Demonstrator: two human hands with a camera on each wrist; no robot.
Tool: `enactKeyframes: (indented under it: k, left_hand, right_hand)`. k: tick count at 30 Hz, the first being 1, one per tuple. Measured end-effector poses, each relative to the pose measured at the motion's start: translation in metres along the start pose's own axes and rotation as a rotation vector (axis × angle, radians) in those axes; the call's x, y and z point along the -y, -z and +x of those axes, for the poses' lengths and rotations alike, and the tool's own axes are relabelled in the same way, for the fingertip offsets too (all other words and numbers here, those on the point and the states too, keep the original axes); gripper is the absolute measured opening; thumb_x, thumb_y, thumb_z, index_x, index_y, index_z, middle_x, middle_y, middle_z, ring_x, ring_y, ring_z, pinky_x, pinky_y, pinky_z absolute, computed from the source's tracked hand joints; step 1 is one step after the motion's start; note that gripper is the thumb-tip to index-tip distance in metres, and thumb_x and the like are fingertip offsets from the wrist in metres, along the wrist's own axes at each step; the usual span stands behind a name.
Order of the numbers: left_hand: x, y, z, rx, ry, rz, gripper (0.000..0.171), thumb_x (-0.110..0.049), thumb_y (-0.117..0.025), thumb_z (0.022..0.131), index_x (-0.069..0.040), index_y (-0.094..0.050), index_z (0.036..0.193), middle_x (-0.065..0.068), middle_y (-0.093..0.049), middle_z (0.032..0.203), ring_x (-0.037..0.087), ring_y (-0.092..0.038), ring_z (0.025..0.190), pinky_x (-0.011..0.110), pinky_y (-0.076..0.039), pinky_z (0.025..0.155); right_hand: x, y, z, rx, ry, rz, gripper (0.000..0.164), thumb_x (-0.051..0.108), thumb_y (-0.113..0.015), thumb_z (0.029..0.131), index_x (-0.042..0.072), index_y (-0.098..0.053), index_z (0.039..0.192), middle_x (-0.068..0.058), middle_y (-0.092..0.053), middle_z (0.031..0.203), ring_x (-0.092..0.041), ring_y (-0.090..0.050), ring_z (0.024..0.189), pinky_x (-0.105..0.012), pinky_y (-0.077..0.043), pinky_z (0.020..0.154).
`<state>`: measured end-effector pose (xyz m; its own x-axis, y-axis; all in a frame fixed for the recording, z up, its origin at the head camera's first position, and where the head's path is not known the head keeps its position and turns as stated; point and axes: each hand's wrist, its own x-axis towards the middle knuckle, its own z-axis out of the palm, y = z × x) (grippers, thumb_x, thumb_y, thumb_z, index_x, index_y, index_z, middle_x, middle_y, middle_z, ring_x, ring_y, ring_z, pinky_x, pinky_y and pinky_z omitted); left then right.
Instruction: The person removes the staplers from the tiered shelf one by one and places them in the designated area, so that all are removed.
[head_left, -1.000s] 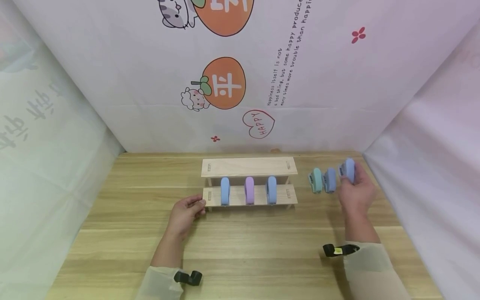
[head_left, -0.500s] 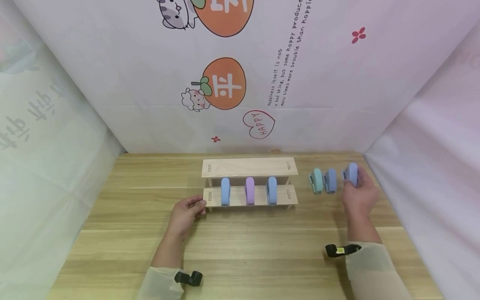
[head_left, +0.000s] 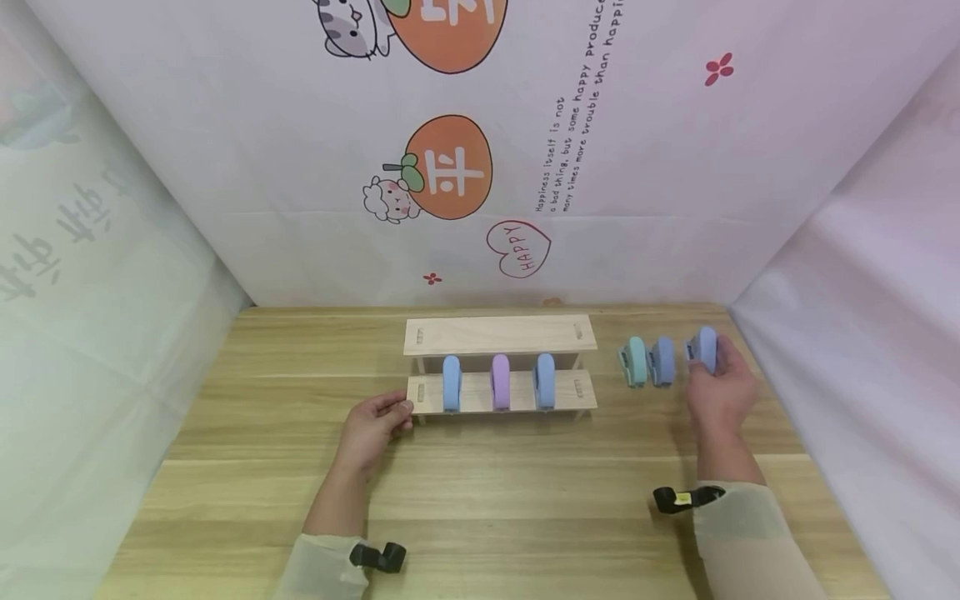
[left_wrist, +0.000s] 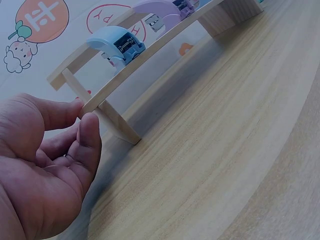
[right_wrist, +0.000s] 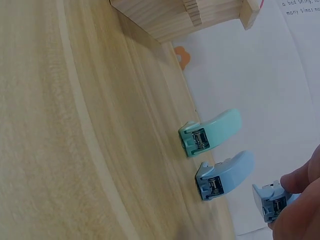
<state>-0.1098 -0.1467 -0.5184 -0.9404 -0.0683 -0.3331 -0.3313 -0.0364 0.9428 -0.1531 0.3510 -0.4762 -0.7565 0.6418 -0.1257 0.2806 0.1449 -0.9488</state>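
My left hand [head_left: 372, 429] pinches the left front corner of a two-tier wooden rack [head_left: 474, 402] between thumb and finger. Along its lower tier stand a light blue stapler [head_left: 451, 383], a purple stapler [head_left: 500, 382] and another blue stapler [head_left: 545, 381]. At the right my right hand [head_left: 722, 390] holds a small blue stapler [head_left: 703, 348] by thumb and fingers. The right wrist view shows the end of that held stapler [right_wrist: 274, 202]; fingers cover the rest. Left of this hand, a mint green stapler [right_wrist: 212, 132] and a blue stapler [right_wrist: 226, 175] stand side by side.
The rack's upper tier [head_left: 498, 335] is bare. Everything stands on a wood-grain table [head_left: 510, 508]. A printed white cloth [head_left: 637, 250] rises behind its back edge, with white cloth sides [head_left: 870, 350] at left and right.
My right hand has come slightly nearer and to the right with the blue stapler, mostly in the first half second. My left hand keeps its hold on the rack.
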Motion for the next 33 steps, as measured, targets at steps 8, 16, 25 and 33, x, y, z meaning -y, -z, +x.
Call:
enactKeyframes:
  k: [8, 16, 25, 33]
  left_hand:
    - [0.001, 0.001, 0.001, -0.003, 0.001, -0.003, 0.039, -0.011, -0.072, 0.099, 0.004, -0.063, 0.134, 0.016, -0.069, 0.114, 0.02, -0.069, 0.091, 0.026, -0.062, 0.081]
    - [0.0, 0.001, 0.0, 0.002, -0.001, -0.005, 0.039, -0.011, -0.071, 0.099, 0.004, -0.062, 0.135, 0.016, -0.068, 0.117, 0.021, -0.068, 0.094, 0.026, -0.062, 0.081]
    - [-0.001, 0.0, -0.001, -0.003, -0.008, -0.008, 0.04, -0.01, -0.071, 0.1, 0.006, -0.061, 0.135, 0.017, -0.068, 0.118, 0.023, -0.068, 0.097, 0.025, -0.062, 0.082]
    - [-0.001, 0.0, -0.001, -0.001, -0.006, -0.01, 0.04, -0.01, -0.071, 0.099, 0.006, -0.061, 0.135, 0.017, -0.068, 0.118, 0.022, -0.068, 0.097, 0.026, -0.062, 0.083]
  right_hand:
    - [-0.006, 0.001, 0.009, 0.02, -0.049, 0.005, 0.071, 0.002, -0.059, 0.1, 0.024, -0.032, 0.163, -0.002, -0.03, 0.166, -0.016, -0.029, 0.152, -0.024, -0.027, 0.123]
    - [-0.009, 0.002, 0.013, 0.052, -0.072, -0.032, 0.071, 0.005, -0.058, 0.101, 0.025, -0.031, 0.163, -0.001, -0.03, 0.166, -0.016, -0.029, 0.153, -0.026, -0.027, 0.124]
    - [-0.016, 0.002, 0.019, 0.085, -0.093, -0.09, 0.075, 0.006, -0.058, 0.099, 0.026, -0.027, 0.164, -0.002, -0.027, 0.167, -0.019, -0.026, 0.154, -0.031, -0.025, 0.126]
    - [-0.019, 0.003, 0.024, 0.12, -0.126, -0.086, 0.073, 0.007, -0.058, 0.101, 0.024, -0.025, 0.165, -0.003, -0.026, 0.168, -0.018, -0.025, 0.154, -0.031, -0.023, 0.127]
